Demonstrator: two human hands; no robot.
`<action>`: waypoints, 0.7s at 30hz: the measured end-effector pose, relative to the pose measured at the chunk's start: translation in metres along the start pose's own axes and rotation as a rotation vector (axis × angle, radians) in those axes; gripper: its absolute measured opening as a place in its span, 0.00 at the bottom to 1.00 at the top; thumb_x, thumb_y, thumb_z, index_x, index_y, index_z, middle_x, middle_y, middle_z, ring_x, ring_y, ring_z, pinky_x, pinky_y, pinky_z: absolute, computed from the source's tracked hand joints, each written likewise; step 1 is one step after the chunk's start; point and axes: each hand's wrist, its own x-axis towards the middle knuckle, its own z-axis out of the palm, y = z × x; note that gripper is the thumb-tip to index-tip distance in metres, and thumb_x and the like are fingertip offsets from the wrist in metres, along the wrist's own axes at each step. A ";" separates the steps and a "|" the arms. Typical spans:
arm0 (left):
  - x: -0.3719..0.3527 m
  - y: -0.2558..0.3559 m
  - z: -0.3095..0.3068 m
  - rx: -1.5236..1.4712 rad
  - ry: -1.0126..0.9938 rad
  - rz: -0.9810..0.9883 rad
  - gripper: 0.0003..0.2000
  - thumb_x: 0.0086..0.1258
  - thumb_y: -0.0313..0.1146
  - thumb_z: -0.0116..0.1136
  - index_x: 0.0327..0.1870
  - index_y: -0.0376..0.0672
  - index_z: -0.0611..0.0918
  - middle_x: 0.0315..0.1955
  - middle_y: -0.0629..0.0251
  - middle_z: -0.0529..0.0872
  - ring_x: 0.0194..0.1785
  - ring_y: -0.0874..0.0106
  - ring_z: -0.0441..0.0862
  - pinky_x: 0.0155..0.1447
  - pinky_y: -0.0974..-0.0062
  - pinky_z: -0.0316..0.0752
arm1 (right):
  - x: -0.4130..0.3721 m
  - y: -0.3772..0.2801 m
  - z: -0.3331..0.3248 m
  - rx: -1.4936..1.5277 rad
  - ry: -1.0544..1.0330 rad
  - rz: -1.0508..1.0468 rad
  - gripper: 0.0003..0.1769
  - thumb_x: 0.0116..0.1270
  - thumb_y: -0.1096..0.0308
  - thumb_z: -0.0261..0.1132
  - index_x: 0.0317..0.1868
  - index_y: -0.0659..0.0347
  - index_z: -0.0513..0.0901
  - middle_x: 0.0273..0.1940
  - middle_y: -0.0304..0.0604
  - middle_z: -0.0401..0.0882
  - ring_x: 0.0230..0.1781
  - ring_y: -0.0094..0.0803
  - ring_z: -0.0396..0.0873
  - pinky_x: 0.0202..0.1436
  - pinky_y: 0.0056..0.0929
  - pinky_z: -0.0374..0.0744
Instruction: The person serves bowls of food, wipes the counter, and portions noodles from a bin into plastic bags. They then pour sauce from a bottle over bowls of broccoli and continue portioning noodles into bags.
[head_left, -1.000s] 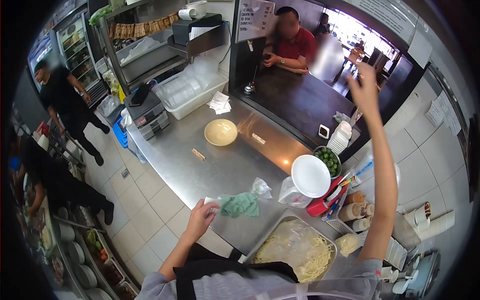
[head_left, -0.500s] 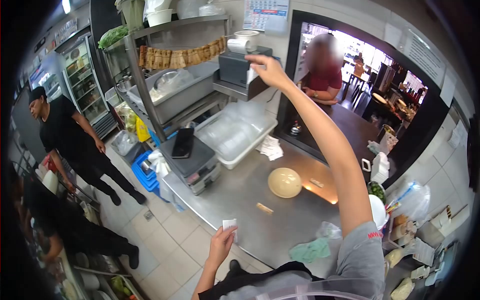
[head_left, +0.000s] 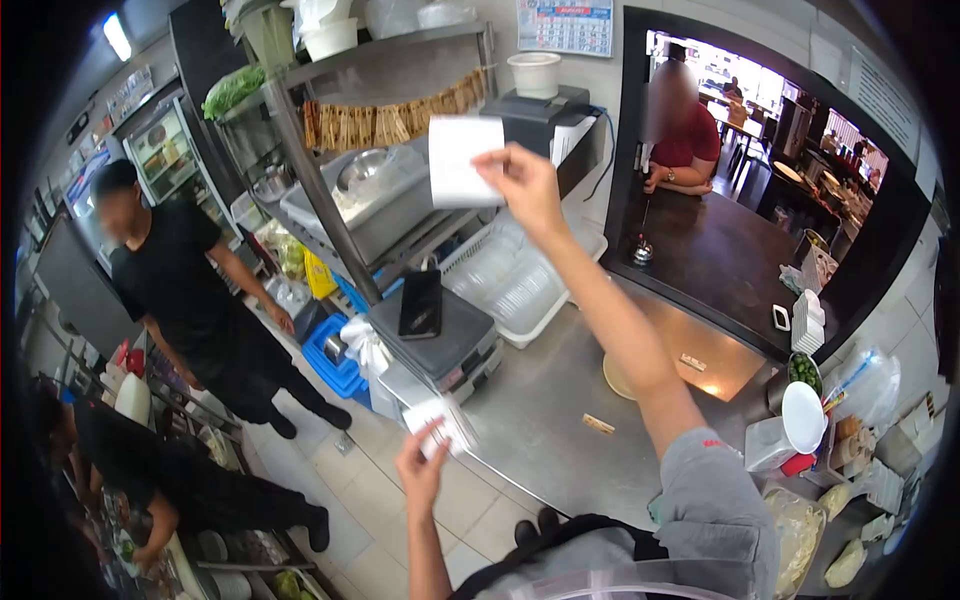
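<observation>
My right hand [head_left: 525,185] is raised high and pinches a white paper slip [head_left: 462,162] by its right edge, in front of the grey printer [head_left: 545,115] on the shelf. My left hand [head_left: 422,468] is low over the floor beside the steel counter [head_left: 540,420] and holds a small crumpled white receipt [head_left: 440,418]. My right arm crosses over a beige bowl [head_left: 612,378] on the counter, mostly hiding it.
A person in black [head_left: 185,290] stands at left; another bends low at far left [head_left: 150,470]. A seated person in red [head_left: 685,140] waits at the dark serving hatch. A scale with a phone [head_left: 422,305], a white basket of lids [head_left: 520,285], limes [head_left: 803,370] and a white plate [head_left: 803,416] sit around.
My right hand has pulled a white slip away from the printer and holds it up. My view turned left. My left hand stays low with its receipt.
</observation>
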 end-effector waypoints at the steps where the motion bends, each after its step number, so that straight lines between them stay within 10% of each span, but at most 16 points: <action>1: 0.012 0.012 -0.001 -0.045 0.008 -0.047 0.16 0.59 0.20 0.61 0.50 0.37 0.81 0.43 0.62 0.80 0.46 0.74 0.76 0.52 0.77 0.69 | -0.031 -0.010 0.007 0.111 -0.065 0.055 0.14 0.58 0.84 0.59 0.44 0.63 0.82 0.43 0.41 0.80 0.42 0.24 0.78 0.43 0.20 0.75; 4: 0.034 0.052 0.014 -0.126 -0.158 0.098 0.19 0.63 0.24 0.58 0.57 0.34 0.75 0.53 0.60 0.76 0.51 0.73 0.74 0.54 0.78 0.68 | -0.115 -0.048 0.022 0.397 -0.282 0.376 0.18 0.60 0.84 0.57 0.50 0.62 0.80 0.48 0.41 0.76 0.44 0.24 0.77 0.47 0.21 0.74; 9: 0.046 0.038 0.064 -0.501 -0.100 -0.035 0.14 0.68 0.28 0.56 0.52 0.32 0.77 0.46 0.64 0.81 0.48 0.77 0.76 0.51 0.80 0.70 | -0.168 -0.050 -0.002 0.255 -0.480 0.331 0.24 0.60 0.85 0.56 0.57 0.61 0.76 0.50 0.38 0.74 0.53 0.25 0.74 0.55 0.23 0.72; 15: 0.098 0.082 0.108 0.244 -0.138 0.432 0.07 0.65 0.28 0.58 0.37 0.32 0.81 0.24 0.60 0.78 0.27 0.75 0.73 0.32 0.77 0.67 | -0.121 -0.065 -0.073 0.344 -0.133 0.471 0.15 0.58 0.80 0.63 0.47 0.65 0.81 0.38 0.37 0.81 0.46 0.25 0.78 0.53 0.24 0.74; 21: 0.209 0.122 0.136 0.865 0.003 0.801 0.15 0.67 0.38 0.55 0.24 0.36 0.73 0.22 0.53 0.75 0.27 0.52 0.75 0.30 0.59 0.67 | -0.022 0.005 -0.146 0.016 -0.079 0.069 0.03 0.56 0.82 0.63 0.32 0.69 0.81 0.35 0.37 0.77 0.38 0.22 0.77 0.47 0.21 0.74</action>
